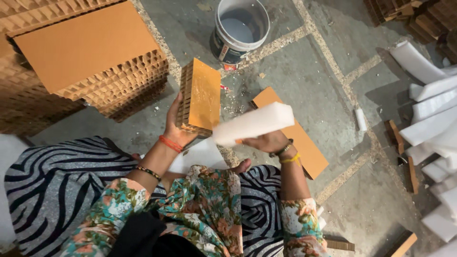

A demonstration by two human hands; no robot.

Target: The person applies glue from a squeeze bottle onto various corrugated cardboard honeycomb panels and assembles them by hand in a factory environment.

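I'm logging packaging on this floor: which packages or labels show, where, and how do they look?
Bucket: top centre on the floor, round, white with a dark printed band.
Small label scrap: by the bucket's base, red and white.
Cardboard block: in the left hand, orange-brown, unprinted.
White foam strip: in the right hand, plain.

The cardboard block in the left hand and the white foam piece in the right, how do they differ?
The cardboard block is orange-brown with a honeycomb edge; the white foam piece is plain and smooth. The block is broad and stands upright in the left hand; the foam is long, narrow and slanted in the right hand. Both are held above the floor.
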